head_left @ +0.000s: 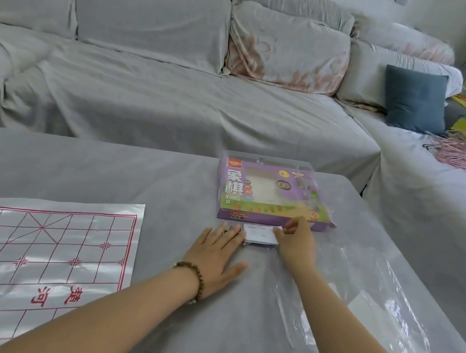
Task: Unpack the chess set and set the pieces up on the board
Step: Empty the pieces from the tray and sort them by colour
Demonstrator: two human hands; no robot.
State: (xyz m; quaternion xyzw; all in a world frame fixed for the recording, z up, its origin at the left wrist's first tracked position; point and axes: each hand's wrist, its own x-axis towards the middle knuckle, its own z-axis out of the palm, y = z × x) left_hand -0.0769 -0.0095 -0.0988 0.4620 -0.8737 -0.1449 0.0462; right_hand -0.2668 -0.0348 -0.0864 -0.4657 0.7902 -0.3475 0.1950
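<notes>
Box [272,192] lies just beyond both grips, long axis left-right. Right grip [296,243] nearer, pinching white card [259,234]; left grip [219,256] flat, holding nothing, touching card's left edge.

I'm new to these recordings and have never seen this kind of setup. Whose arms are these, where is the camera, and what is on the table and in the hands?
No machine here: a person wears one wide-angle camera on the head, so you look forward and down along their own arms. The left hand lies flat on the grey-covered table, fingertips at a small white packet. The right hand curls its fingers at the packet's right edge and seems to pinch it. Just behind lies the purple chess box. At the left the board, a thin sheet with red lines, is spread out, no pieces on it. Clear plastic wrap lies at the right. A covered sofa stands behind.
</notes>
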